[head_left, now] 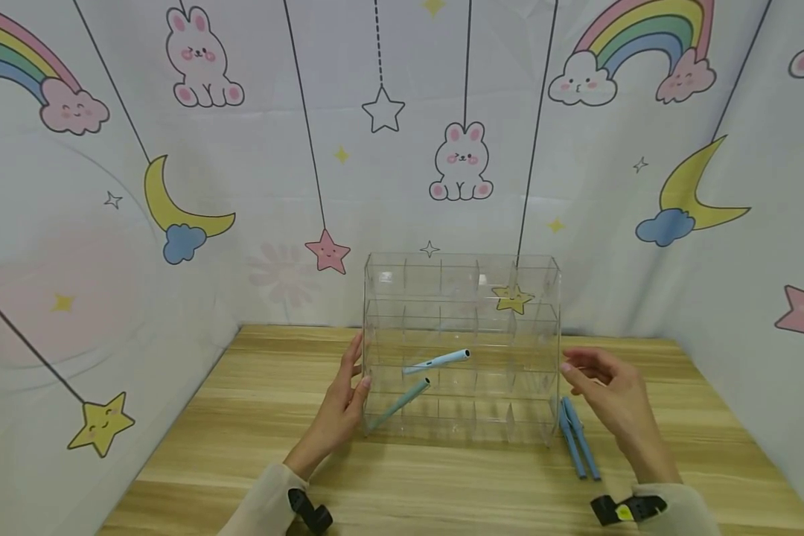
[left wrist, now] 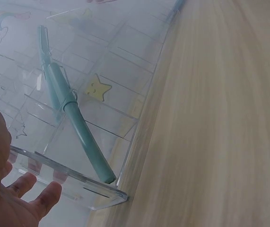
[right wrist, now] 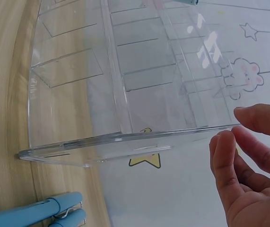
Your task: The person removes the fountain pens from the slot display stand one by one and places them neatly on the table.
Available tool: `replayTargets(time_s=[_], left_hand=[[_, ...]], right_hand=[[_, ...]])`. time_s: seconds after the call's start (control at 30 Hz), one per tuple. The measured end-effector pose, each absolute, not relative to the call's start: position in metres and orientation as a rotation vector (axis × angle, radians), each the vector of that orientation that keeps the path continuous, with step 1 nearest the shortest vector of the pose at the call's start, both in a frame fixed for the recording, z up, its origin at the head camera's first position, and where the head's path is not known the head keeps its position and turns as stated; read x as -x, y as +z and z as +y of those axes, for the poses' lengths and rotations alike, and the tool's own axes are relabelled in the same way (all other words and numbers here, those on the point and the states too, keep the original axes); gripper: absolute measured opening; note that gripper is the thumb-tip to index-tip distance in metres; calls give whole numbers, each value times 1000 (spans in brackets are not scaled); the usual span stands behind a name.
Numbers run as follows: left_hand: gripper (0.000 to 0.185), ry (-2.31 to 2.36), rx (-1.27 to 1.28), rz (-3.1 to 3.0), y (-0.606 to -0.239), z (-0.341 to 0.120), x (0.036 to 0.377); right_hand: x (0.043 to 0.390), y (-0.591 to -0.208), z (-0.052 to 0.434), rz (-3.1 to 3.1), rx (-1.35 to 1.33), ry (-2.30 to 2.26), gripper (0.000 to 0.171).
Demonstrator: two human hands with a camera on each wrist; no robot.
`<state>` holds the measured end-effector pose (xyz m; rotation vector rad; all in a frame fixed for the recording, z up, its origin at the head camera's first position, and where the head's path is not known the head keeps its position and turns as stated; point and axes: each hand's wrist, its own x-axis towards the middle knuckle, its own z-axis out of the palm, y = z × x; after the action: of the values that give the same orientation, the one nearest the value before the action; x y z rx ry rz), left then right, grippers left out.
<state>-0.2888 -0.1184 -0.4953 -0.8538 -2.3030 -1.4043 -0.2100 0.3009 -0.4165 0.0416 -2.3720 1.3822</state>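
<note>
A clear acrylic organizer (head_left: 534, 350) with tiered compartments stands on the wooden table. Inside it, a light blue pen (head_left: 435, 362) leans in a middle tier, and a teal pen (head_left: 398, 404) slants in the lowest left one, its lower end close to the side panel. At the organizer's left side is my left hand (head_left: 338, 406), fingers extended along the outer panel and thumb by the front edge. My right hand (head_left: 606, 387) is by the right side, fingers loosely bent, with thumb and fingertips right at the panel edge. Two blue pens (head_left: 579, 439) lie below it.
Behind the organizer hangs a white curtain (head_left: 275, 164) printed with rabbits, stars, moons and rainbows, which also encloses both sides. The wooden table (head_left: 442, 484) extends in front of the organizer and to both sides. A black strap (head_left: 633, 509) circles each sleeved wrist.
</note>
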Motion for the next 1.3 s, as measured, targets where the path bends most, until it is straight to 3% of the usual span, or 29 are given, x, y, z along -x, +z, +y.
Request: replayTargets(time_s=[1.3], left_hand=[[75, -1414, 847, -2309, -498, -119, 291]], right_hand=[[206, -412, 282, -2351, -167, 1464, 39]])
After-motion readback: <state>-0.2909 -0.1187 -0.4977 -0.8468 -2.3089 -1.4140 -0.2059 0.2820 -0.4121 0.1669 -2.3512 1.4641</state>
